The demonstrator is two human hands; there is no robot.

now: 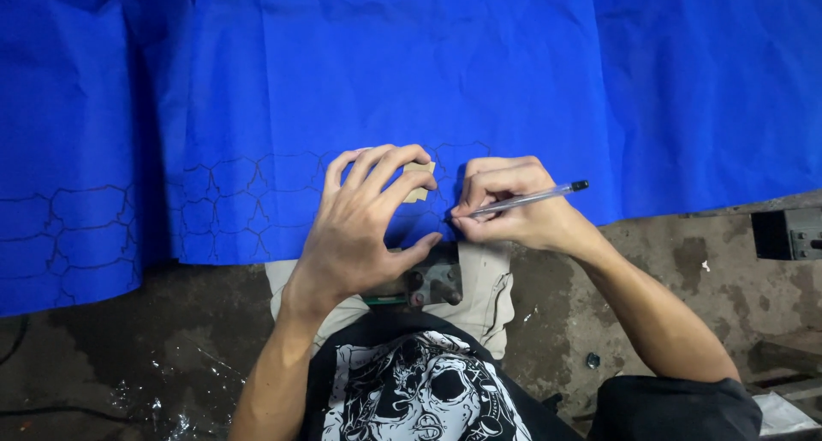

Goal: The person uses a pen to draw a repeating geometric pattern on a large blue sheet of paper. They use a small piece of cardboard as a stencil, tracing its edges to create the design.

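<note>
A large sheet of blue fabric (411,73) hangs in front of me, with rows of pen-drawn outlines along its lower edge. My left hand (364,227) presses a small tan cardboard template (419,182) flat against the fabric with spread fingertips. My right hand (514,205) grips a clear ballpoint pen (535,197) with a black cap; its tip touches the fabric just right of the template.
A stained concrete floor (651,253) lies under the fabric's edge. A dark metal object (428,283) rests on my lap over beige trousers. A grey box (788,233) sits at the right edge. Crumpled clear plastic (163,407) lies at lower left.
</note>
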